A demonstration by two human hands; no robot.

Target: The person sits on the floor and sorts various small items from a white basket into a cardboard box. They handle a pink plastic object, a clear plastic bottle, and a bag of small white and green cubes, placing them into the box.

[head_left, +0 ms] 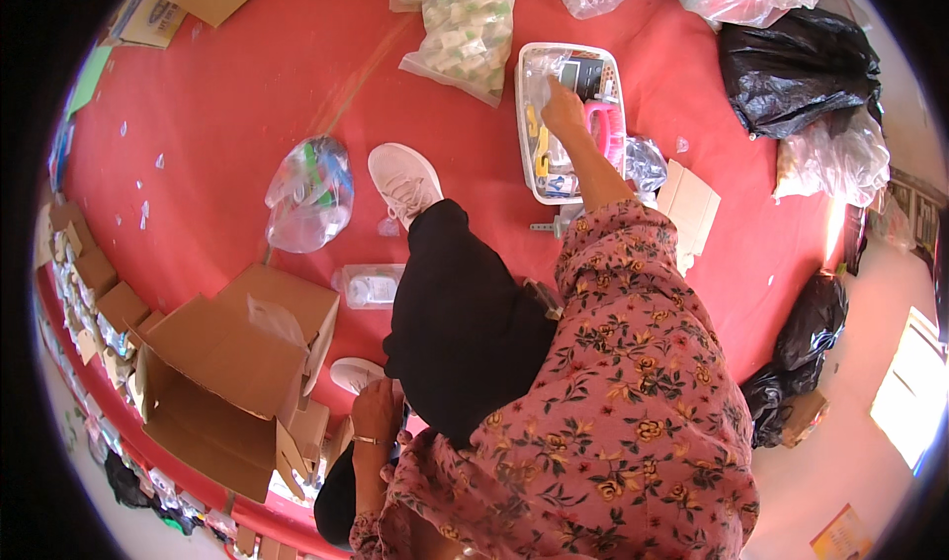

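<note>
My right hand reaches into a white plastic basket on the red floor. Its fingers are drawn together beside a piece of clear plastic packaging; what they grip, if anything, is hidden. Around the hand in the basket lie a dark box, a pink ring-shaped item and a yellow-handled tool. My left hand, with a bracelet at the wrist, is low beside my leg near a pale shoe. The fingers there are mostly hidden.
An opened cardboard box stands at the left, near a clear bag of items and a clear plastic container. A bag of green-and-white packets lies ahead. Black bags sit at the far right. Cardboard lies by the basket.
</note>
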